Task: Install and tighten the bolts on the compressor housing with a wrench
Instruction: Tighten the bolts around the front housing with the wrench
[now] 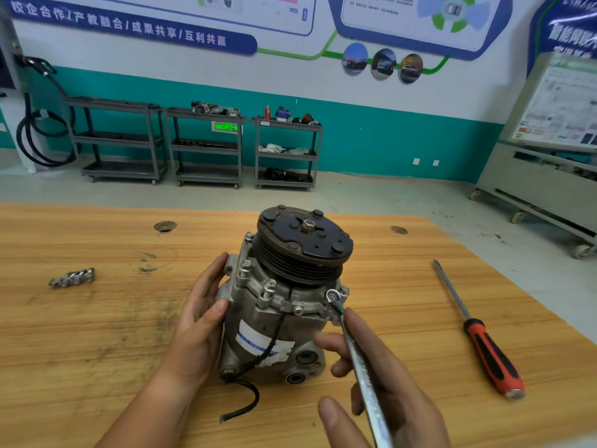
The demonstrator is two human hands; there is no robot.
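Far left on the wooden table [97, 334] lies a small heap of shiny metal bits [71, 277]; they are too blurry to name. Next comes the left hand [197, 321]; its fingers are nearly straight and it presses flat on the left side of the compressor [258, 318], with the thumb laid on the grey body. The compressor stands in the middle of the table with its dark pulley [302, 244] on top; several bolts [269, 287] already sit in the rim under the pulley. On the right side of that rim, the ring end of the wrench [361, 367] sits over one bolt; the right hand [378, 392] holds the long handle, fingers curled round it and thumb alongside. Far right, a screwdriver [484, 341] with a red and black handle lies by itself.

The step looks like tightening, not putting bolts in; the wrench is already on a bolt. The next move probably needs a steady swing of the handle while the left hand keeps the body from turning; the ring should stay flat on the bolt head so it does not slip off.
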